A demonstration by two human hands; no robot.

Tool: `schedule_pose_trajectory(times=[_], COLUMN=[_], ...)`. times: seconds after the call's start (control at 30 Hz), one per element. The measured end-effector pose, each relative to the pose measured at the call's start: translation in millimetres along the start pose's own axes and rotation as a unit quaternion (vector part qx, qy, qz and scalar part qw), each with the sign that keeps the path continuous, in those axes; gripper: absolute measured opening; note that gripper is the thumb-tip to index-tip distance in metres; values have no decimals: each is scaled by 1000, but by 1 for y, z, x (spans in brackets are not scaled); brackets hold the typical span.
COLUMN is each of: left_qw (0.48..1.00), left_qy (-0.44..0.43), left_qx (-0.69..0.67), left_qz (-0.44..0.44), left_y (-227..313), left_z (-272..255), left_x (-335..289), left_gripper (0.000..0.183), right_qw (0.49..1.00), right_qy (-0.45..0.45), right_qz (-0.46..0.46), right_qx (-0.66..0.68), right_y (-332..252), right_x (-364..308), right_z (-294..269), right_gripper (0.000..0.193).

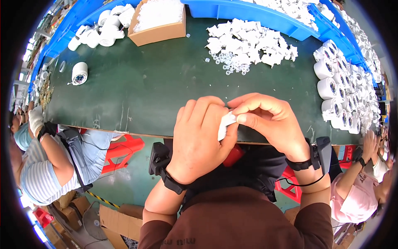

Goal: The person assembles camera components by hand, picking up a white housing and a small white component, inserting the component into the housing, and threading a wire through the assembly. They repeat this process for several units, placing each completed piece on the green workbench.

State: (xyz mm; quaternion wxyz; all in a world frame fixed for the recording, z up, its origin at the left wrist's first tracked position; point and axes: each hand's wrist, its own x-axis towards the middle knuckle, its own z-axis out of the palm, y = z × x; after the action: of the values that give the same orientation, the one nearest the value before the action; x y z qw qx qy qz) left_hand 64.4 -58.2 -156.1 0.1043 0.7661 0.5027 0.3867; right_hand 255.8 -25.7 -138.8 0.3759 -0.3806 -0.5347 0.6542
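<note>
My left hand (203,137) is closed around a small white plastic part (226,124), just above the table's near edge. At the part's upper end, the thumb and forefinger of my right hand (265,120) pinch together; whether they grip the part itself or something tiny on it is hidden. Farther back on the table lies a heap of similar white plastic parts (248,41). Small clear rings (232,62) are scattered along the front of that heap.
A cardboard box (159,36) of small translucent pieces stands at the back, beside white round housings (107,31). One white camera-like unit (79,74) sits at left; stacked ones (331,89) line the right. Blue bins (253,14) edge the green table (166,83). Co-workers sit on both sides.
</note>
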Motion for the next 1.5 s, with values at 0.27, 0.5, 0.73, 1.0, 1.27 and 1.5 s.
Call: schedule_pose_trajectory(times=[0.27,0.5,0.73,1.0,1.27,1.5], left_qw=[999,995,996,969,944,990], left_qy=[32,95,85,13,137,48], left_qx=[-1,-21,-5,234,289,120], left_qz=[32,19,27,83,-78,-50], left_y=[-1,-6,-8,-39,-69,-12], left_z=[9,16,11,-33,-51,-9], left_x=[0,-6,-6,8,-18,-15], left_gripper=[31,35,38,39,50,33], right_qw=[997,993,991,953,523,606], right_qy=[-9,45,82,96,484,339], right_qz=[73,21,-26,-175,-78,1], right_qx=[19,107,107,-230,-697,-720], right_y=[3,13,27,26,-1,11], right_x=[4,-5,-6,-27,-93,-111], right_z=[4,17,32,10,-128,-116], right_gripper=[13,14,12,16,76,99])
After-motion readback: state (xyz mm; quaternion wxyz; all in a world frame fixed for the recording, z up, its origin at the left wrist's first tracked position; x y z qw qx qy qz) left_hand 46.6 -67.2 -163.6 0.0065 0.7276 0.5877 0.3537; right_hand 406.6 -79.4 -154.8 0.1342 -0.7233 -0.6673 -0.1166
